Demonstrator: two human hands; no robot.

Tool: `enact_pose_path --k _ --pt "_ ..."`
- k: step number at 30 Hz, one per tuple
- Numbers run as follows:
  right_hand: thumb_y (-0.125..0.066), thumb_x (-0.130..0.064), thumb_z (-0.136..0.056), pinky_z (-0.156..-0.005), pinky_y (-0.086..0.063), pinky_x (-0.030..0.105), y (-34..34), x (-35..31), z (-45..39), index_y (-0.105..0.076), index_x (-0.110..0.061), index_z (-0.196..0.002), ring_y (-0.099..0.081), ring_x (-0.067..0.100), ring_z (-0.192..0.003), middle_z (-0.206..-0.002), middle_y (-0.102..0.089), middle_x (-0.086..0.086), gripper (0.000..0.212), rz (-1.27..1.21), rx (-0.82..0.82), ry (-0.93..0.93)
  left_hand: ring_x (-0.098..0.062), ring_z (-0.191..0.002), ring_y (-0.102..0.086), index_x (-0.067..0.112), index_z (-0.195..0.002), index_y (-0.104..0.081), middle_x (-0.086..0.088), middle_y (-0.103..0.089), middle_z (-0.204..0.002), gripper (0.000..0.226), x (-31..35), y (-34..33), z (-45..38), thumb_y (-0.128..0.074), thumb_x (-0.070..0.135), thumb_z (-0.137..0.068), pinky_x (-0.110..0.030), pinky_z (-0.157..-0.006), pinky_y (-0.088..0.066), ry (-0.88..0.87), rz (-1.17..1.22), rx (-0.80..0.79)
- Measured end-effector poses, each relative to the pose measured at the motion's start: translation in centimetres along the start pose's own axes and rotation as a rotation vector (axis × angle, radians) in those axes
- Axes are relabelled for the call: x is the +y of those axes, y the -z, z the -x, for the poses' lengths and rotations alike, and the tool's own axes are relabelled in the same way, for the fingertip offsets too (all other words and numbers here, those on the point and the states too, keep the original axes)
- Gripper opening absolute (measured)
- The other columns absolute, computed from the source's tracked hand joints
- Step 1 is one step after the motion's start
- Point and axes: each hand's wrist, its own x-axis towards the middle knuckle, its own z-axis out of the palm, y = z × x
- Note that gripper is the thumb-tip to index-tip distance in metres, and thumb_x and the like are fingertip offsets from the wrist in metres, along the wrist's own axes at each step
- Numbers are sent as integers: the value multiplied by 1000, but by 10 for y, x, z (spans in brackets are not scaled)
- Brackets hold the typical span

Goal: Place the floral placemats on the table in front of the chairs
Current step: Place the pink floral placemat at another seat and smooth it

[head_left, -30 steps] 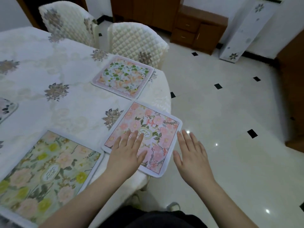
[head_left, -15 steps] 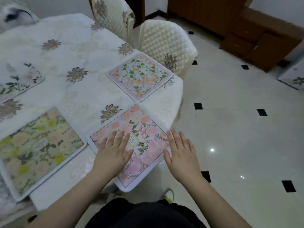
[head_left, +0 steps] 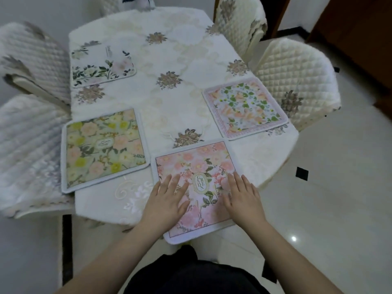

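Note:
A pink floral placemat [head_left: 197, 164] lies at the table's near edge, its near end hanging over the edge. My left hand [head_left: 166, 200] and my right hand [head_left: 242, 198] rest flat on it, fingers spread, holding nothing. A yellow-green floral placemat [head_left: 104, 147] lies to the left. An orange and green placemat [head_left: 244, 107] lies at the right, in front of a quilted chair [head_left: 297, 81]. A white placemat with dark leaves [head_left: 101, 64] lies at the far left.
The table [head_left: 169, 60] wears a white embroidered cloth. Quilted cream chairs stand around it: two on the left [head_left: 27, 149], one at the far right [head_left: 239, 20]. Glossy tiled floor [head_left: 339, 198] lies to the right, dark wooden furniture [head_left: 360, 28] beyond.
My view swung left and back, so the whole table now shows. The pink placemat turned square to me, and my right hand moved from beside it onto it.

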Motion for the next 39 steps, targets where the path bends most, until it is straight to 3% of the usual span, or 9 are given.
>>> enact_pose_path --k 5,12,16,21,24,28,32,37,39 --pt "-29 -50 -97 -120 -8 42 -7 10 -22 -10 -21 -157 -9 24 -151 -164 -11 3 69 91 -53 11 -34 -135 -47 25 -141 -53 -11 -48 -148 60 -14 -28 -2 -26 55 -96 -52 -104 -41 115 49 -77" --pt "-47 -60 -91 -120 -2 48 -18 13 -41 -17 -30 -156 -2 38 -150 -162 -2 21 78 119 -99 15 -35 -141 -30 27 -145 -43 -16 -33 -156 66 -17 -60 -3 -29 64 -92 -56 -98 -47 187 172 -42" --pt "-42 -73 -87 -119 0 48 -18 21 -51 -5 -35 -155 3 40 -149 -160 5 28 86 93 -145 34 -50 -143 -24 44 -147 -36 -32 -21 -156 66 -17 -64 -5 -16 74 -91 -59 -100 -42 325 253 11" --pt "-40 -86 -75 -119 2 49 -14 36 -61 2 -37 -155 4 42 -148 -158 4 31 103 62 -168 46 -40 -150 3 61 -144 -8 -25 5 -162 77 -1 -65 -3 12 86 -74 -50 -118 -15 455 287 16" --pt "-41 -84 -77 -119 4 49 -15 40 -64 1 -33 -156 4 40 -149 -159 2 30 103 39 -158 110 -41 -148 -12 54 -146 -26 -23 -13 -161 68 13 -61 -6 -7 78 -86 -52 -116 -25 553 357 65" --pt "-49 -70 -85 -119 4 49 -12 47 -61 -3 -29 -156 4 41 -149 -159 1 31 94 19 -152 196 -31 -152 -1 48 -146 -35 -18 1 -164 58 35 -44 -9 -31 58 -89 -45 -121 -10 683 455 60" --pt "-46 -63 -91 -120 0 44 -2 60 -60 -6 -27 -156 -3 36 -150 -161 0 24 84 -63 -150 247 -31 -149 -19 35 -143 -48 -12 -3 -165 46 45 -28 -11 -52 38 -98 -41 -118 -21 761 639 169" --pt "-55 -39 -96 -110 -33 35 10 70 -56 -19 -21 -154 -24 23 -146 -162 -10 8 71 -415 -128 248 13 -107 -45 18 -139 -52 -6 -39 -152 41 54 -9 -4 -53 17 -98 -7 -93 -28 766 784 442" --pt "-58 -30 -96 -111 -31 31 12 71 -55 -22 -16 -154 -26 19 -144 -159 -22 4 69 -519 -86 223 1 -116 -46 18 -139 -51 -5 -45 -146 43 52 -10 0 -56 14 -96 -2 -95 -27 771 845 512"
